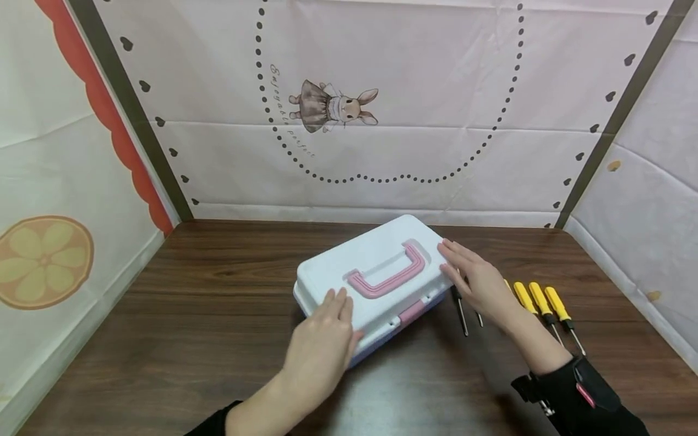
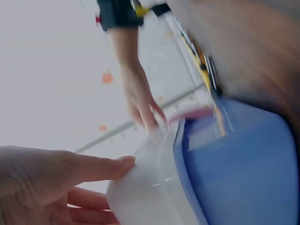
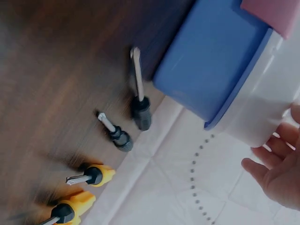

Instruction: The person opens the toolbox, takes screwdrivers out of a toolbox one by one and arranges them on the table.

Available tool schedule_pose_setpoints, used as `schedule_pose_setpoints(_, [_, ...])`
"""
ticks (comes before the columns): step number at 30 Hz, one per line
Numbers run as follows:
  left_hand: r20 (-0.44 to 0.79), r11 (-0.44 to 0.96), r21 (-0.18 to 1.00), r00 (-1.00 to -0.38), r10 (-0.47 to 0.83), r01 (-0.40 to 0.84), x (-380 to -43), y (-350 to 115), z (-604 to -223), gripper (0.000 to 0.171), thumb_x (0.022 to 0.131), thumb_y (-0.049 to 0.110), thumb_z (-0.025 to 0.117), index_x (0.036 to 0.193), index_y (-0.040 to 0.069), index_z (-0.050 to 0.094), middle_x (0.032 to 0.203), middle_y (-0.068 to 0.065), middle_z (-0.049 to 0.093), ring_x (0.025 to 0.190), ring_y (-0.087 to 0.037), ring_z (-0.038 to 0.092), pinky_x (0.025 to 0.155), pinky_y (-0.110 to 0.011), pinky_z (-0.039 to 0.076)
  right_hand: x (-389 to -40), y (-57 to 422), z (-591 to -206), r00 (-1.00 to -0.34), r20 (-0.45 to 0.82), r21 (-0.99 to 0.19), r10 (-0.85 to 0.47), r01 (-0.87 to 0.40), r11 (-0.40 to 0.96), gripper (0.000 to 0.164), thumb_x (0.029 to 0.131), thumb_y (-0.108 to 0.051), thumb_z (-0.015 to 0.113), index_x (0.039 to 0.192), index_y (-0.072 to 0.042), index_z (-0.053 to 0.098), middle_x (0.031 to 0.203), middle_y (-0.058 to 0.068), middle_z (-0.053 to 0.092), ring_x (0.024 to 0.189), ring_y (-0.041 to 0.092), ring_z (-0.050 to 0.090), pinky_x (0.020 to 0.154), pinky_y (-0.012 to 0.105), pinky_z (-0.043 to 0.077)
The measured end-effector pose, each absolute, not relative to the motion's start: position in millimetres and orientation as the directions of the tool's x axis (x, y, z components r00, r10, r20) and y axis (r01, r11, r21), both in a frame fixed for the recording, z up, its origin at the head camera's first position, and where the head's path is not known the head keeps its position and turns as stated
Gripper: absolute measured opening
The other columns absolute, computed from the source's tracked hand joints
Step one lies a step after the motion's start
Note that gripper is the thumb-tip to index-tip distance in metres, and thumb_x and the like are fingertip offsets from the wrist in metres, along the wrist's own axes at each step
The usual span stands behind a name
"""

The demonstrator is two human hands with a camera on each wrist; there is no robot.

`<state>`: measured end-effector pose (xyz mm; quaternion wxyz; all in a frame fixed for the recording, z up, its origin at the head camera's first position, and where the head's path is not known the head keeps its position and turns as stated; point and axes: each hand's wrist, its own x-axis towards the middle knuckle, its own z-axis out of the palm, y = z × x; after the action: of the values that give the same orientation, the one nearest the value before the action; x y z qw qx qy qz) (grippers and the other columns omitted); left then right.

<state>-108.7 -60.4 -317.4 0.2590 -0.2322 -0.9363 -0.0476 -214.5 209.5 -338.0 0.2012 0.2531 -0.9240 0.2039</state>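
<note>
A toolbox (image 1: 338,269) with a white lid, a blue base (image 2: 243,168), a pink carry handle (image 1: 389,281) and a pink latch (image 1: 412,312) sits at an angle on the table. Its lid is down. My left hand (image 1: 322,345) rests on the lid's front left part, fingers nearly straight, thumb by the front edge. At the right end, the fingertips of my right hand (image 1: 482,284) touch the lid's edge. The right wrist view has those fingers (image 3: 279,147) lightly bent against the white side.
Right of the toolbox lie several yellow-handled screwdrivers (image 1: 540,298). Closer to it are a longer black-handled screwdriver (image 3: 141,112) and a shorter one (image 3: 121,139). The brown wooden table (image 1: 218,321) meets printed white cloth walls (image 1: 409,109) behind and at both sides.
</note>
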Motion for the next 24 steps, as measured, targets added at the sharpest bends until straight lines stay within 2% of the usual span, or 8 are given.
schedule_pose_setpoints(5, [0.454,0.898,0.077,-0.817,0.355,0.433,-121.7,-80.4,-315.9,0.045,0.074,0.015,0.069,0.11,-0.009,0.057,0.117,-0.022,0.053,0.109,-0.033,0.05,0.077,-0.037,0.047,-188.2,203.5,-338.5,-0.737,0.567,-0.175,-0.368,-0.545,0.82,0.041,0.08,-0.014,0.064,0.118,-0.001,0.056,0.12,0.016,0.053,0.108,0.031,0.05,0.079,0.046,0.044])
schedule_pose_setpoints(9, [0.467,0.891,0.142,-0.823,0.324,0.432,-133.6,-91.1,-316.5,0.04,0.075,0.008,0.067,0.11,-0.009,0.057,0.117,-0.021,0.053,0.109,-0.033,0.049,0.076,-0.039,0.048,-169.7,193.5,-341.8,-0.678,0.648,-0.086,-0.347,-0.517,0.851,0.041,0.074,-0.012,0.07,0.112,0.0,0.06,0.111,0.018,0.058,0.098,0.032,0.057,0.071,0.043,0.048])
schedule_pose_setpoints(15, [0.607,0.849,0.174,-0.733,0.306,0.499,-144.7,-102.0,-324.7,0.031,0.071,0.004,0.069,0.1,-0.006,0.063,0.107,-0.018,0.059,0.102,-0.03,0.056,0.074,-0.037,0.048,-150.6,179.4,-345.2,-0.613,0.724,-0.003,-0.316,-0.46,0.888,0.038,0.07,-0.01,0.071,0.105,0.003,0.063,0.102,0.022,0.061,0.082,0.035,0.061,0.058,0.043,0.049])
schedule_pose_setpoints(20, [0.697,0.823,0.157,-0.651,0.3,0.547,-151.3,-105.4,-331.3,0.027,0.066,0.0,0.073,0.092,-0.005,0.066,0.098,-0.015,0.063,0.095,-0.027,0.059,0.071,-0.034,0.049,-148.6,174.3,-343.0,-0.61,0.726,0.017,-0.316,-0.444,0.896,0.033,0.071,-0.009,0.07,0.1,0.005,0.064,0.096,0.022,0.063,0.085,0.035,0.061,0.065,0.044,0.049])
schedule_pose_setpoints(24, [0.717,0.822,0.155,-0.634,0.288,0.548,-157.2,-104.2,-332.7,0.027,0.064,-0.001,0.074,0.089,-0.004,0.067,0.095,-0.014,0.064,0.092,-0.027,0.061,0.069,-0.034,0.05,-153.6,174.6,-340.7,-0.632,0.704,0.025,-0.325,-0.435,0.9,0.033,0.072,-0.01,0.071,0.1,0.006,0.063,0.096,0.022,0.063,0.085,0.034,0.061,0.066,0.043,0.049])
